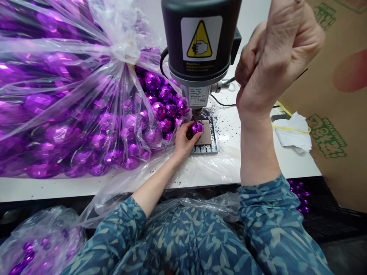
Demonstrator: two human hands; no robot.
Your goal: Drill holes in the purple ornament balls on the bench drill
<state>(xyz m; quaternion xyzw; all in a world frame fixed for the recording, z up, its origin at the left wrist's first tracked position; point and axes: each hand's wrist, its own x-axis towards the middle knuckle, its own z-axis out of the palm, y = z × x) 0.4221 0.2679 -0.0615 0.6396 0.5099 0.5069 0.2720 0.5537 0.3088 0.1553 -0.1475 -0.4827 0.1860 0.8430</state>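
Observation:
Between the thumb and fingers of my left hand point(184, 140) is a shiny purple faceted ball point(197, 129), held on a small brown board point(207, 134). The board rests on the slotted metal base point(214, 149) of a black bench drill press point(200, 42). Straight above the ball, the drill's chuck point(197, 112) points down, and its bit reaches the ball's top. My right hand point(279, 57) is raised beside the drill head, fingers wrapped round the drill press's feed lever point(231, 80); most of the lever is hidden by the hand.
A large clear plastic bag point(86, 99) full of purple balls stands left of the drill. Dark shavings lie on the white table point(226, 133). At right are a crumpled white tissue point(295, 133) and a cardboard box point(338, 114). Another bag point(43, 244) of purple balls sits below the table's edge.

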